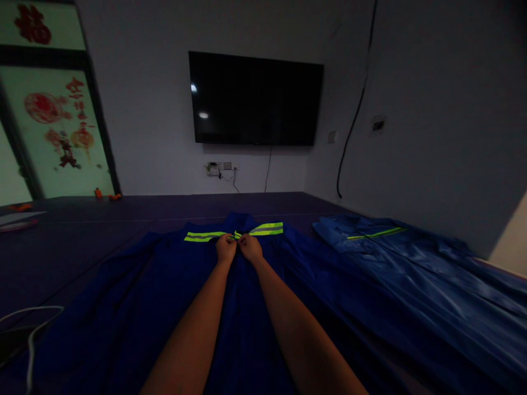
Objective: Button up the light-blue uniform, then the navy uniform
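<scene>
A dark blue work jacket (173, 302) with a yellow-green and grey reflective stripe (267, 229) across its chest lies spread out in front of me. Both my arms reach over it to the middle of the stripe. My left hand (225, 248) is closed, its fingertips pinching the jacket's front edge. Close beside it, my right hand (250, 248) also pinches the front, where the two sides of the stripe meet. The fabric bunches up a little between the fingers. Any button or fastener there is too small to make out.
A second blue garment (395, 258) with a reflective stripe lies at the right by the wall. A white cable (31, 351) curls at the lower left. Small orange objects (107, 195) sit near the glass door. A television (257, 101) hangs on the far wall.
</scene>
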Demonstrator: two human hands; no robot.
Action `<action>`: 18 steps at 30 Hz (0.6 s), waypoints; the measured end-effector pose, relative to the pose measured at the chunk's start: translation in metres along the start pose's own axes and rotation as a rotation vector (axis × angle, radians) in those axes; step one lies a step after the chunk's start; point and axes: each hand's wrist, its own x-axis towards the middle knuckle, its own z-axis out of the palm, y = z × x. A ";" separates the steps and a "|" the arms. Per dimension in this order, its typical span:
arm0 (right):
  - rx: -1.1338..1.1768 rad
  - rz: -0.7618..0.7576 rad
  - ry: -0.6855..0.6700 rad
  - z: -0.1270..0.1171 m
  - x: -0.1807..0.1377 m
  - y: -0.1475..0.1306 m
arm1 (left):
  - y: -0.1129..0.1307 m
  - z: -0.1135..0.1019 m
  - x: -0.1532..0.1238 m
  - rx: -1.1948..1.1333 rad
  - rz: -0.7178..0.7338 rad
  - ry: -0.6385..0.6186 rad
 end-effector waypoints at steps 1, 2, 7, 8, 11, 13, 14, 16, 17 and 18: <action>-0.003 0.002 -0.002 0.000 0.000 0.000 | 0.000 0.000 0.000 0.003 0.000 -0.006; -0.004 0.004 -0.004 -0.001 -0.001 -0.001 | 0.001 -0.001 -0.001 0.006 0.001 -0.013; -0.005 0.020 -0.013 -0.003 -0.002 -0.003 | 0.005 -0.002 -0.003 0.021 0.011 -0.043; -0.004 0.022 -0.013 -0.004 -0.002 -0.003 | 0.006 -0.002 -0.003 0.024 0.013 -0.048; 0.001 0.024 -0.013 -0.004 -0.002 -0.004 | 0.008 -0.003 -0.004 0.033 0.017 -0.062; 0.004 0.022 -0.008 -0.004 -0.002 -0.003 | 0.009 -0.003 -0.004 0.039 0.020 -0.073; 0.004 0.020 -0.004 -0.004 -0.001 -0.003 | 0.009 -0.003 -0.005 0.041 0.021 -0.078; 0.006 0.011 -0.002 -0.003 -0.001 -0.003 | 0.010 -0.003 -0.005 0.044 0.024 -0.089; 0.008 0.007 -0.002 -0.003 -0.001 -0.003 | 0.010 -0.003 -0.005 0.045 0.026 -0.093; 0.010 0.004 -0.003 -0.003 -0.001 -0.002 | 0.010 -0.003 -0.005 0.045 0.028 -0.095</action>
